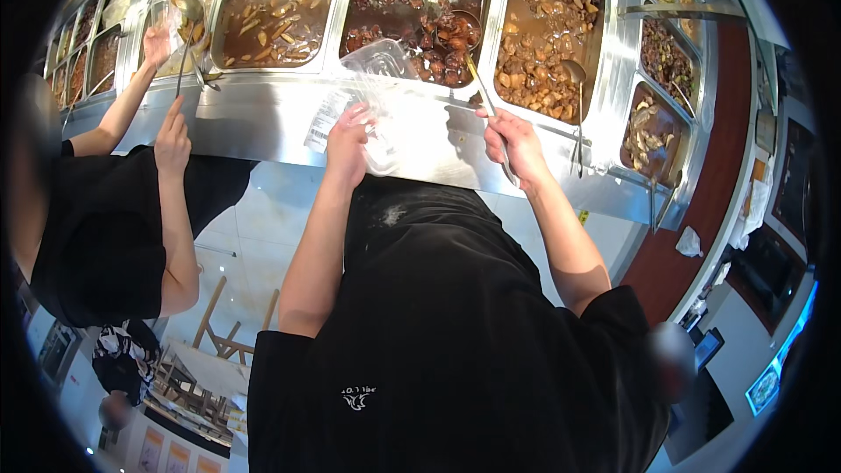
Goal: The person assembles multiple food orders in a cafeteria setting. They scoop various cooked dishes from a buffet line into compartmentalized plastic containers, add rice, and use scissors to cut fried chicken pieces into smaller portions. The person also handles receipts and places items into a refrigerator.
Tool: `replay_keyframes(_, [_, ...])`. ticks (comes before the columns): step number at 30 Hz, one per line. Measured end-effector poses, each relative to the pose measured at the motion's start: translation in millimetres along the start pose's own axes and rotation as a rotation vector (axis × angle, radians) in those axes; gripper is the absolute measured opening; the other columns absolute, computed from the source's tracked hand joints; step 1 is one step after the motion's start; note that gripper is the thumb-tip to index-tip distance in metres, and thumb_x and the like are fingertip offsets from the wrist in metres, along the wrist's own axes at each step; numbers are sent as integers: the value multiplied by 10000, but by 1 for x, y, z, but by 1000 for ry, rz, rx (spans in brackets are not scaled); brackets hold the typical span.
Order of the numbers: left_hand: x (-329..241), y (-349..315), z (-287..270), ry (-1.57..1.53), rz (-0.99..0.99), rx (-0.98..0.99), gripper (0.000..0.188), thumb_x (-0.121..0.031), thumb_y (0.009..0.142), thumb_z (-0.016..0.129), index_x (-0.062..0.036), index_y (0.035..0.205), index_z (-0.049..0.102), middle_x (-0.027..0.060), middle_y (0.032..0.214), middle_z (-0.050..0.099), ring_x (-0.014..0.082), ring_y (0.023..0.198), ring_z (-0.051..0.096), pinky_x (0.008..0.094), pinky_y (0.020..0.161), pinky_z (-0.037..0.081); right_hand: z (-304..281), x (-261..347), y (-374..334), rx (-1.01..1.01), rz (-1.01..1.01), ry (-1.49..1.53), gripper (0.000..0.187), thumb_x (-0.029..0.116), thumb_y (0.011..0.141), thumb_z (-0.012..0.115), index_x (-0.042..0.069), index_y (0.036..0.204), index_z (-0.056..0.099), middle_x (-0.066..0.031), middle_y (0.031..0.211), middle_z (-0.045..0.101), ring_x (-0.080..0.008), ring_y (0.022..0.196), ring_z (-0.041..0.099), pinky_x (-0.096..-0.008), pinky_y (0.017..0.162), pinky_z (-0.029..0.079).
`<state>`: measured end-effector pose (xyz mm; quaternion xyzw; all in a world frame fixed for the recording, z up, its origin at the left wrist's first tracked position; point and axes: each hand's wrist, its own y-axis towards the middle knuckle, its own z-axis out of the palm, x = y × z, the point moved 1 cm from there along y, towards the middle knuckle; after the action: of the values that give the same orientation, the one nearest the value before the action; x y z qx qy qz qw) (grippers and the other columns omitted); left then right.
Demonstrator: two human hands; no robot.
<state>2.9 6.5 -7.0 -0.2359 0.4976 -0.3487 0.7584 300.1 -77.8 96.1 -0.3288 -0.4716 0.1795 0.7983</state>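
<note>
My left hand (348, 147) grips a clear plastic takeaway box (385, 70), held open over the steel counter edge. A white printed label (326, 125) shows beside that hand. The fingers of my right hand (515, 151) are wrapped round the long handle of a ladle (484, 92). The ladle's bowl sits among glossy dark red-brown pieces (419, 22) in a large steel tray, just beyond the box. Right of it is a tray of brown chunky stew (543, 35) in sauce, with another ladle (575, 74) resting in it.
To the left, a co-worker's hands (171, 136) hold a spoon (187, 9) and another clear box (166, 13). A tray of yellowish strips in brown sauce (272, 31) lies between us. Smaller food trays (653, 136) stand at the right, beside a dark red counter (701, 201).
</note>
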Motion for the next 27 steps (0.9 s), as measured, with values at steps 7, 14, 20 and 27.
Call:
replay_keyframes(7, [-64, 18, 82, -416, 121, 188, 693, 47, 761, 451, -61, 1422, 275, 302, 1458, 404, 492, 1360, 430, 662, 1123, 380, 28, 16, -25, -60, -145, -200, 269, 150, 1047, 491, 2, 1242, 603, 14, 684, 517, -78, 515, 446, -223, 487, 381])
replay_keyframes(14, [-86, 24, 113, -587, 176, 291, 666, 71, 719, 408, -47, 1361, 273, 327, 1516, 301, 502, 1403, 363, 724, 1128, 338, 43, 1, -27, -432, -665, -1247, 312, 149, 976, 574, 30, 1259, 629, -214, 775, 662, -398, 678, 659, -439, 633, 524])
replay_keyframes(20, [-78, 23, 95, -646, 158, 385, 701, 52, 681, 424, -56, 1357, 269, 324, 1515, 338, 505, 1427, 329, 723, 1146, 299, 43, -4, -30, -447, -756, -1187, 308, 139, 1000, 560, 40, 1283, 628, -172, 671, 611, -319, 579, 605, -390, 585, 493])
replay_keyframes(27, [-82, 18, 74, -671, 144, 377, 747, 33, 678, 441, -35, 1409, 304, 310, 1520, 347, 494, 1423, 340, 705, 1154, 302, 44, -6, -40, -194, -390, -515, 302, 161, 1035, 545, 11, 1284, 629, 13, 646, 522, -68, 515, 453, -249, 489, 387])
